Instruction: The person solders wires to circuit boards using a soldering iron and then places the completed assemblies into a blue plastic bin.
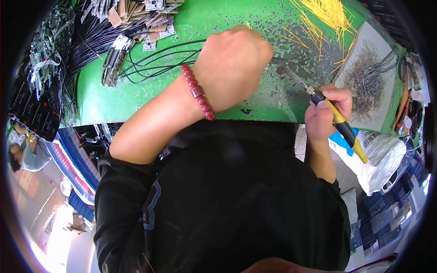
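Left hand fisted around a thin black wire on the green worktop; right hand gripping a yellow-handled soldering iron (pen-style). Best to keep the wire pinned flat, tip steady at its end.

left hand hiding its fingers' grip, soldering iron tip blurred

Your left grip sits on the bench, with the cables trailing away to its left toward the metal clips. Just right of it lies the soldering iron in your right grip. Behind that grip lie loose pins; to its right sits a tray.
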A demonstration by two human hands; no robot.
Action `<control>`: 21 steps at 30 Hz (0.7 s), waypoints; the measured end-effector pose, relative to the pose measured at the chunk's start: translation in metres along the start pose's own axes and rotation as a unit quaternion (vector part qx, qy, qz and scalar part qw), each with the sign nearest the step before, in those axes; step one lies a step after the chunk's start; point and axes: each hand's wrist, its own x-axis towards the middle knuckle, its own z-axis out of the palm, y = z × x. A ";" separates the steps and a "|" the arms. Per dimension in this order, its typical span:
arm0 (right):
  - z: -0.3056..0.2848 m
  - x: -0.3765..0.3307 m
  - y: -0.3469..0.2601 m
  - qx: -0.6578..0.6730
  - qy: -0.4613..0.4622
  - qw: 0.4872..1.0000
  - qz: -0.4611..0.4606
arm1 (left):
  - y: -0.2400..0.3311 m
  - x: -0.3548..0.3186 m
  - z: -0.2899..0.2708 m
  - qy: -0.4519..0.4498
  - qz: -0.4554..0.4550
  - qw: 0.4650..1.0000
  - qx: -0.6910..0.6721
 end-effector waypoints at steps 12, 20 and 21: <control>0.021 0.028 -0.015 -0.107 -0.077 0.991 0.034 | 0.000 0.001 -0.002 -0.022 -0.004 1.000 0.009; 0.044 0.038 -0.010 -0.102 -0.063 0.993 -0.010 | -0.003 0.001 -0.001 -0.016 0.000 1.000 -0.011; 0.043 0.038 -0.010 -0.111 -0.082 0.990 -0.017 | -0.004 0.001 -0.001 -0.017 0.001 1.000 -0.019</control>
